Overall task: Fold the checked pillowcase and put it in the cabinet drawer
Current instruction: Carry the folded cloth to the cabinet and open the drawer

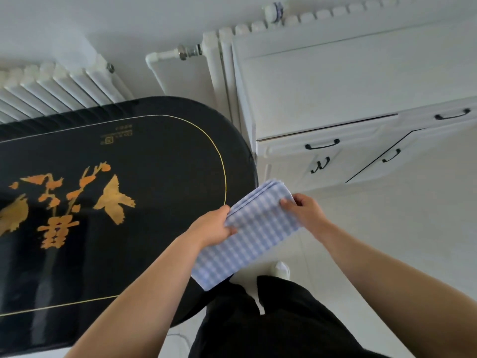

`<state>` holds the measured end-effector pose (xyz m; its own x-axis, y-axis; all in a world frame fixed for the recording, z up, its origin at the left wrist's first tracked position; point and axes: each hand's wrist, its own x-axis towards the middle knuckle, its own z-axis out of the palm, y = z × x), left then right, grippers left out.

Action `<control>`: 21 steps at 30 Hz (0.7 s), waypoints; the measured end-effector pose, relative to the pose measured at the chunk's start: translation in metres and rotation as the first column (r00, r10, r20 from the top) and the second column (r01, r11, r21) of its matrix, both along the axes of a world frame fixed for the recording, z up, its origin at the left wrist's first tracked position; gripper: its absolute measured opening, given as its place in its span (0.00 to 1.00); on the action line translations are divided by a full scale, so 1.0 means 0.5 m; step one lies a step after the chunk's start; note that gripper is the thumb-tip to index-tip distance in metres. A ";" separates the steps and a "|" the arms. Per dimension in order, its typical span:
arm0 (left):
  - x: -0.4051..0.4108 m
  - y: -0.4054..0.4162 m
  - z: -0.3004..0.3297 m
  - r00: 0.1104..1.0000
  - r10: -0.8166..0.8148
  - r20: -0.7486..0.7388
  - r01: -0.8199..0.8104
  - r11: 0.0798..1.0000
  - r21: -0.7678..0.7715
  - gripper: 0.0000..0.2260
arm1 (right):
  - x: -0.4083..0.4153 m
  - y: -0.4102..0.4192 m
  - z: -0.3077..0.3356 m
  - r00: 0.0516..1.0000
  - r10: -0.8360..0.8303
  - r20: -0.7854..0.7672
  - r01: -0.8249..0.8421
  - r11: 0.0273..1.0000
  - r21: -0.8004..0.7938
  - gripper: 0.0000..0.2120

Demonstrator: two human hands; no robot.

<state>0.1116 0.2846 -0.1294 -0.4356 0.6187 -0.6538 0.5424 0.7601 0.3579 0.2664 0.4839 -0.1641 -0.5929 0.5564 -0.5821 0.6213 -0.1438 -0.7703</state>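
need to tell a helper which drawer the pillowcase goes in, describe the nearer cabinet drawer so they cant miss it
Find the white cabinet right of the black table. Just under its top sits the left drawer. It has one dark, horizontal bow handle, unlike the doors below with slanted handles.

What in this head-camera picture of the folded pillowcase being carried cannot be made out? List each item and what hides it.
1. Drawer contents, head view: its front is closed.
2. Small gold print on the black table: too small and upside down.
3. Underside of the checked pillowcase: hidden by its own folds.
4. Left hand fingers: under the cloth.
5. Right hand palm: turned away.
6. Table's left end: cut by the frame edge.
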 end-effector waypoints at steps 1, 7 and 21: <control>0.003 0.010 0.001 1.000 0.013 -0.027 -0.013 1.000 0.008 0.13 | -0.010 0.028 -0.007 0.999 -0.041 -0.017 0.040 0.999 -0.017 0.08; 0.024 0.040 0.013 0.975 0.178 -0.131 -0.176 0.984 0.031 0.09 | -0.086 0.239 -0.026 0.789 -0.613 -0.021 0.519 0.685 -0.511 0.06; 0.040 0.038 0.035 0.913 0.401 -0.076 -0.401 0.916 0.013 0.09 | -0.170 0.353 -0.123 0.699 -0.712 0.069 0.585 0.514 -0.628 0.04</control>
<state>0.1315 0.3033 -0.1117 -0.6952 0.3797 -0.6103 0.2170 0.9203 0.3255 0.1813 0.6604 -0.2256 -0.3285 0.4291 -0.8414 0.0331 -0.8851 -0.4643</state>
